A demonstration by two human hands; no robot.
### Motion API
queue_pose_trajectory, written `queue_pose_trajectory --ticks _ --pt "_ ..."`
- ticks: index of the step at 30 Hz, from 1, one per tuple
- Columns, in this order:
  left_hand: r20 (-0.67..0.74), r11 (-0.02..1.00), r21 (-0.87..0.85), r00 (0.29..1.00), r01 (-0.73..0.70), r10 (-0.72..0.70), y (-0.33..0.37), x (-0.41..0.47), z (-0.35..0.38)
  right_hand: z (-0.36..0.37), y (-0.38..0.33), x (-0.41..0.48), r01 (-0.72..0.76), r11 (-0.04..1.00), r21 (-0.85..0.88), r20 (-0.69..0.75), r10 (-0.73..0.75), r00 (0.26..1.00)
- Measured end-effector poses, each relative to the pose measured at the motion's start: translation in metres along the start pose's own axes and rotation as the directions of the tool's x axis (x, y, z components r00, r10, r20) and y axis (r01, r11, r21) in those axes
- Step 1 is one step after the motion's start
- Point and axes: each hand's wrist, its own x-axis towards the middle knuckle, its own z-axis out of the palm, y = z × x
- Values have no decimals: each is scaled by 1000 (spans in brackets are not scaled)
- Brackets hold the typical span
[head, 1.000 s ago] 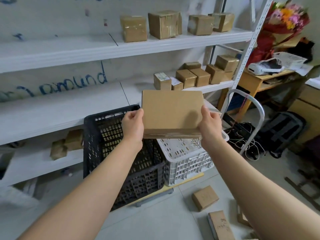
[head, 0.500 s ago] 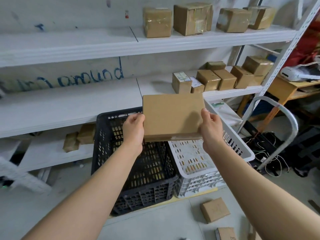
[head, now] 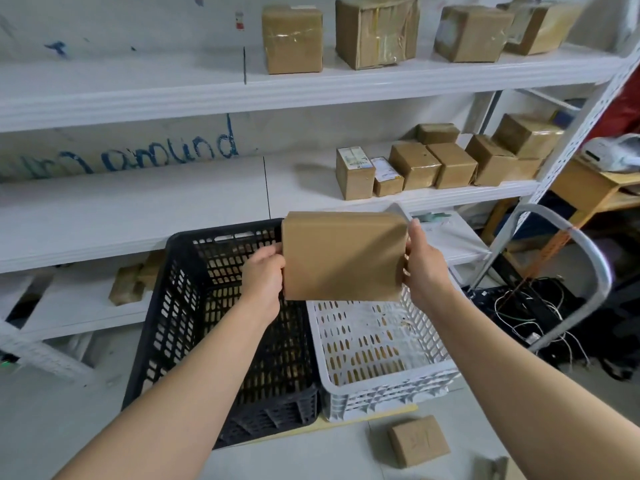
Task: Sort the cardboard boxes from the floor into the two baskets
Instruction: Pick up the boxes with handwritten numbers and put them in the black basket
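Cardboard box (head: 343, 254), flat and smooth, gripped by left hand (head: 264, 277) and right hand (head: 424, 268) above perforated plastic baskets (head: 381, 386).

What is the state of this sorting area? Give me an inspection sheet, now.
Surface: grey floor.
Job's things: flat cardboard box held over the black basket and white basket, which stand side by side; small box lying on the floor.
Clutter: cropped object at the bottom edge, unidentifiable.
Hands: left hand grips the held box's left edge, right hand its right edge.
Cables: loose wires tangled on the floor at right.
Surroundings: white shelving bearing taped boxes; curved metal handle; wooden desk.
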Motion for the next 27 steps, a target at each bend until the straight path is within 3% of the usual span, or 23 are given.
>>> queue_pose_trajectory --ticks 4,10,27 --pt "-63 979 -161 988 128 -139 -1 10 13 -9 -4 14 -77 997 32 6 77 997" --pt "47 986 -6 985 166 -166 5 39 27 -5 -11 35 -162 984 68 80 157 984" --pt "216 986 110 965 126 -147 4 135 44 45 1 102 -159 985 66 -227 170 959"
